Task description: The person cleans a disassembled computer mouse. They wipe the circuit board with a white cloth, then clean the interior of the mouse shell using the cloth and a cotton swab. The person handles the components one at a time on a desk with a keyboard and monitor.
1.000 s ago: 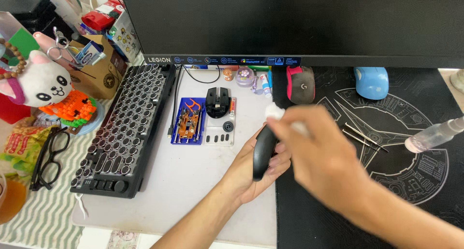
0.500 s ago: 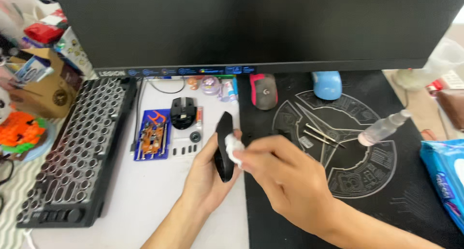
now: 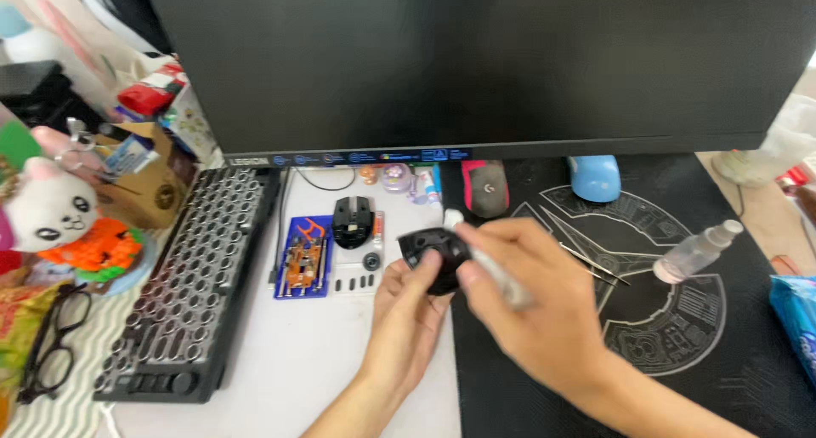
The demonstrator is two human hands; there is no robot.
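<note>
My left hand [image 3: 408, 323] holds a black mouse shell [image 3: 433, 253] up above the desk, its hollow inner side turned toward me. My right hand [image 3: 531, 306] is closed on a white wipe or cloth [image 3: 489, 264] and presses it against the shell's right edge. Just left of the hands, a blue mat [image 3: 304, 258] carries an orange circuit board [image 3: 299, 264], a black mouse base [image 3: 352, 221], a small round part and several little black pieces.
A large dark monitor [image 3: 476, 64] fills the top. A black keyboard [image 3: 191, 285] lies at the left, beside glasses [image 3: 47, 340] and a plush toy [image 3: 47, 213]. On the black desk mat [image 3: 680, 319] lie a clear spray bottle [image 3: 697, 251], tweezers [image 3: 595, 264], a red-black mouse [image 3: 484, 187] and a blue mouse [image 3: 593, 177].
The mouse shell has been turned from edge-on to show its hollow inner side. My right hand has kept rubbing it with the white wipe. The camera has shifted.
</note>
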